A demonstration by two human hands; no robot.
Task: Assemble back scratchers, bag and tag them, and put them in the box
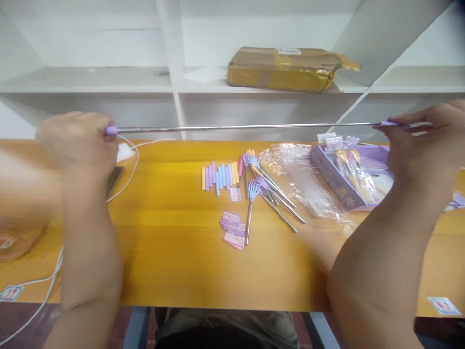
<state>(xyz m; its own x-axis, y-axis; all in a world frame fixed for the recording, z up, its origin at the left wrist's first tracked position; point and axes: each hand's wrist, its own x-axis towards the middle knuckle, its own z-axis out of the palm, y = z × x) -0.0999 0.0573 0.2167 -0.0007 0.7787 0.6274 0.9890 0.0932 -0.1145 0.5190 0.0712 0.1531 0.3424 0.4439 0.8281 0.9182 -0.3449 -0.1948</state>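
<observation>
A long, thin telescopic metal rod (247, 127) is stretched level above the orange table (174, 252). My left hand (78, 143) is closed on its left end, where a purple tip shows. My right hand (421, 150) pinches the other end, which has a purple piece too. Under the rod lie several folded metal back scratchers (267, 194) with coloured claw heads, a row of pastel handle sleeves (220, 177) and a small stack of pink cards (232, 230).
Clear plastic bags (308, 186) and a purple display box (348, 179) holding more scratchers lie at the right. A white cable (47, 286) and a dark phone (113, 180) are at the left. A taped cardboard parcel (286, 68) rests on the white shelf behind.
</observation>
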